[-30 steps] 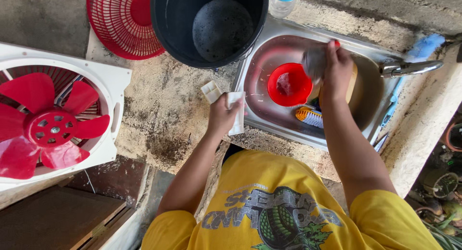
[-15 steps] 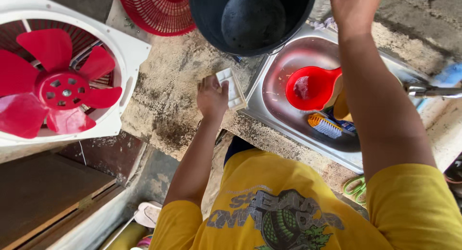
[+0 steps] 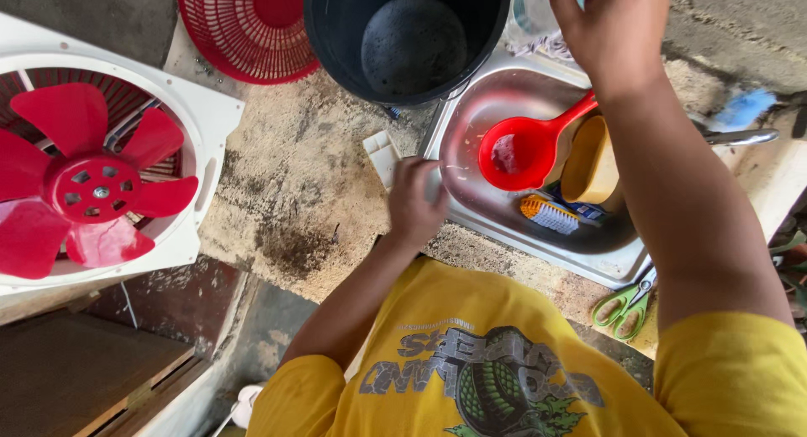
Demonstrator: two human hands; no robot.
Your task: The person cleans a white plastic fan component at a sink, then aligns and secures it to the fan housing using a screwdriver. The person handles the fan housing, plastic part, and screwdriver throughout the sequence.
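My left hand [image 3: 414,203] presses down on a small white plastic piece [image 3: 380,154] lying on the stained concrete counter [image 3: 294,193], right at the left rim of the steel sink [image 3: 605,265]. Its fingers are curled over the piece. My right hand [image 3: 607,29] is raised at the top of the view, above the sink's far edge, against a clear plastic bottle [image 3: 530,8]. Its fingertips are cut off by the frame, so its grip is unclear. In the sink lie a red dipper [image 3: 517,155], a tan cup [image 3: 588,164] and an orange-bristled brush [image 3: 548,214].
A black bucket [image 3: 408,42] stands behind the counter next to a red fan grille [image 3: 248,29]. A white fan housing with red blades [image 3: 92,185] lies at the left. Green-handled scissors [image 3: 624,302] rest by the sink's near corner. A tap [image 3: 740,137] reaches in from the right.
My right hand has left the sink and risen to the bottle at the top. My left hand has stayed on the white piece. The view has shifted right and closer.
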